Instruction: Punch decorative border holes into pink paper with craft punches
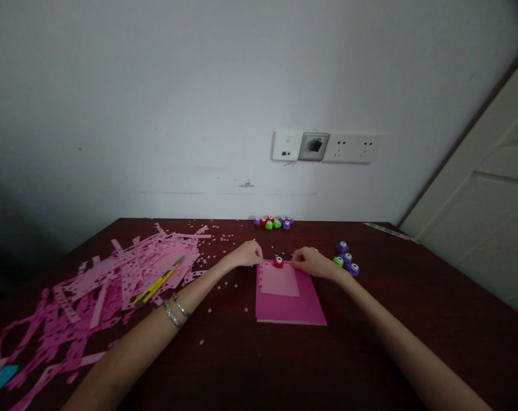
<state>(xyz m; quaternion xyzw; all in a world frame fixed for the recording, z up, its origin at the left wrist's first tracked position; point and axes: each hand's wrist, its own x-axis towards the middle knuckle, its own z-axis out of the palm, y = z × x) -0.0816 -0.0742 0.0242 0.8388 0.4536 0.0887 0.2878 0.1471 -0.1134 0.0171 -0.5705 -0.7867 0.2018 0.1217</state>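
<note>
A light pink sheet (279, 281) lies on top of larger dark pink paper (288, 310) at the middle of the table. Small punched holes run down the light sheet's left side. On its top edge sits a red punch (278, 262). My left hand (249, 253) is closed at the sheet's upper left corner, fingertips pressed together on the paper. At the upper right corner, my right hand (308, 261) pinches the light sheet's edge between thumb and fingers. Neither hand touches the red punch.
Pink paper scraps (109, 279) are heaped at the left, with a yellow cutter (158, 282) on them. Colourful punches (277, 223) stand by the wall; purple and green punches (347, 258) sit right of my right hand. A ruler (391, 231) lies at the back right.
</note>
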